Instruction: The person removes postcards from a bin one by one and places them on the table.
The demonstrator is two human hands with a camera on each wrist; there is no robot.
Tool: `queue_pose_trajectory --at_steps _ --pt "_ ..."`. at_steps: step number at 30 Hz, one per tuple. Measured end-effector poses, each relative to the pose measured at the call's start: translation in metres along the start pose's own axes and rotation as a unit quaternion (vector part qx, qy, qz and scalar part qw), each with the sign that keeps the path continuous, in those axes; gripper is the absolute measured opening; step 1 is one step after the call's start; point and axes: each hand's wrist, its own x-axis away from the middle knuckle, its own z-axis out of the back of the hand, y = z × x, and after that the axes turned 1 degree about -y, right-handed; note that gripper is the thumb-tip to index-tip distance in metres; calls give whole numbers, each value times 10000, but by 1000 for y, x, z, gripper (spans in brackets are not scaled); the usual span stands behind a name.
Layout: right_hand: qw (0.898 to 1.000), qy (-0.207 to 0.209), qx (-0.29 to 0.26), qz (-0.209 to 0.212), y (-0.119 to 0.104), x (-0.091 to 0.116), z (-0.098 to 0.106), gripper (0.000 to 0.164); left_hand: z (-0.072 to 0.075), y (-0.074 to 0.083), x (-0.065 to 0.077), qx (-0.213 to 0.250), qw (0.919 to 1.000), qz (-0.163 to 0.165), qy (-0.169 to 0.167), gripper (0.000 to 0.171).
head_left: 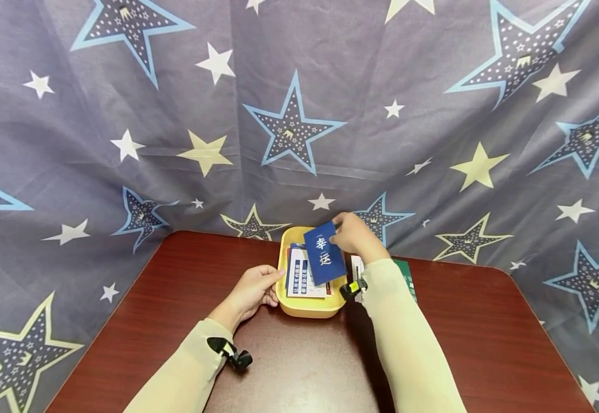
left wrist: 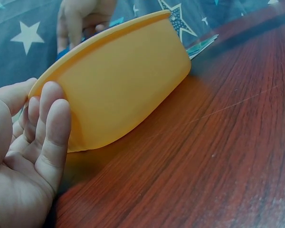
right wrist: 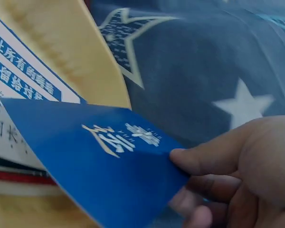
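Observation:
My right hand point(head_left: 353, 234) pinches a blue card point(head_left: 325, 252) with white Chinese characters by its upper right corner, thumb on the printed face. The card is tilted over a yellow plastic basin point(head_left: 312, 311), overlapping its right side in the head view. With the left hand point(head_left: 253, 291) I grip the basin's left rim, thumb at the top edge and fingers against the outer wall, as the left wrist view shows. Inside the basin lies a white card point(head_left: 299, 275) with blue printed bands, on top of other cards partly hidden beneath it.
A green card point(head_left: 404, 272) and a white printed card point(head_left: 357, 267) lie right of the basin, partly hidden by the right forearm. The reddish-brown table point(head_left: 485, 332) ends at a grey star-patterned cloth point(head_left: 330, 160) hanging behind it.

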Motion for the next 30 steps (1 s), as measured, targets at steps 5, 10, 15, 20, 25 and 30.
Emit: queue_pose_trajectory --at_steps 5,10,15,20,25,30 --pt "9975 361 -608 11 40 12 16 38 -2 0 0 -6 10000 8 5 24" --pt "9937 581 -926 -245 84 31 31 35 -4 0 0 -26 10000 26 27 25" --pt "9900 830 -992 -569 122 50 43 37 -4 0 0 -12 10000 68 22 25" --pt "9845 861 -1081 -1078 156 61 50 35 -2 0 0 -17 9999 96 45 25" --pt "9791 885 -1071 -1485 183 65 52 36 0 2 1 -53 9999 96 53 27" --pt "9803 775 -877 -1591 200 65 47 35 -1 2 2 -43 9999 88 47 27"
